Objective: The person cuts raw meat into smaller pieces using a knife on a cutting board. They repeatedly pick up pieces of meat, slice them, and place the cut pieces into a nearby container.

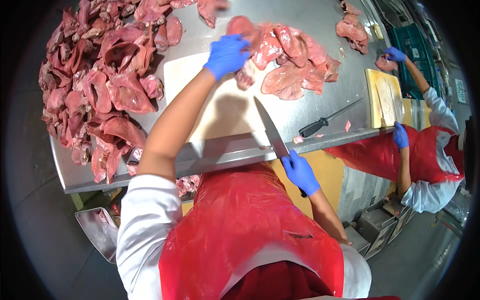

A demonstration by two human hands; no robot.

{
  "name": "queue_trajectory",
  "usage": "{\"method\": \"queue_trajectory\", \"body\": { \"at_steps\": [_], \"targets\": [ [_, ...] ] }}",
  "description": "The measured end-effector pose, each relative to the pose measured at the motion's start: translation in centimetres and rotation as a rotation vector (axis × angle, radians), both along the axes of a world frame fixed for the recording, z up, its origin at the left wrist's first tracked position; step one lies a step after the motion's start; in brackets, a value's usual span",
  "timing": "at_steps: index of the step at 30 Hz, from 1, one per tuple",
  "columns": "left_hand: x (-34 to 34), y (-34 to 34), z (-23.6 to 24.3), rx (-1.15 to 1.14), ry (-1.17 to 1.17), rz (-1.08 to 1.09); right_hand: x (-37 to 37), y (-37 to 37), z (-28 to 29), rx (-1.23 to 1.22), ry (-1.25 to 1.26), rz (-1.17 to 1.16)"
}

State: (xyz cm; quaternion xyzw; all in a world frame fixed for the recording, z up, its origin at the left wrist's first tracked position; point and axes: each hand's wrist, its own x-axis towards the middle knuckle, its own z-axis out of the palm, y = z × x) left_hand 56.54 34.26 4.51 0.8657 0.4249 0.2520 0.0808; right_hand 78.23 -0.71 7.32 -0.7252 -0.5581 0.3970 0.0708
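Two gloved hands are recorded in the head view, held well apart. The left hand (227, 55), upper centre of the frame, appears to be clamped on a meat piece (245, 76), part of which hangs below the fingers; the exact hold is partly hidden by the glove. A shadow is cast on the white cutting board (187, 82), so the hand is judged to be raised above it. The right hand (301, 174), lower right of centre, is closed around the handle of a knife (270, 127); the blade is angled up and leftward across the tabletop's (357, 102) near rim, its tip by the board's right side.

Handling notes (judgement): the meat should be pinched firmly, since wet tissue is likely to slip in a glove. Any cut is best made with the piece laid flat on the board, the left fingertips curled back and the blade drawn away from them. While the left hand is reaching, the knife should be kept low and clear of the left forearm and the red apron (245, 220). The sharpening steel (317, 125), right of centre, should be left outside the blade's path.
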Motion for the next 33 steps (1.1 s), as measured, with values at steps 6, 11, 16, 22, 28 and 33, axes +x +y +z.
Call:
{"method": "queue_trajectory", "body": {
  "at_steps": [6, 11, 16, 22, 28, 33],
  "targets": [
    [2.5, 0.3, -0.9, -1.079, -0.016, -0.176, 6.5, -2.1, 1.6, 0.059, 0.136, -0.27],
    [-8.1, -10.7, -5.3, -0.323, -0.319, -0.112, 0.5, 5.1, -3.5, 0.359, 0.287, -0.17],
    [-6.8, -15.3, -6.7, -0.323, -0.465, 0.236, -8.4, 14.8, -1.6, 0.403, 0.195, -0.038],
    [-5.7, -15.7, -8.5, -0.458, -0.625, 0.395, -8.4, 10.2, -2.3, 0.225, -0.21, 0.209],
    [-4.4, -16.7, -8.8, -0.163, -0.553, 0.175, -9.4, 13.3, -5.6, 0.278, -0.218, 0.253],
    [-8.8, -18.3, -7.8, -0.367, -0.544, 0.384, -10.3, 17.0, -7.1, 0.249, -0.031, 0.257]
  ]
}}
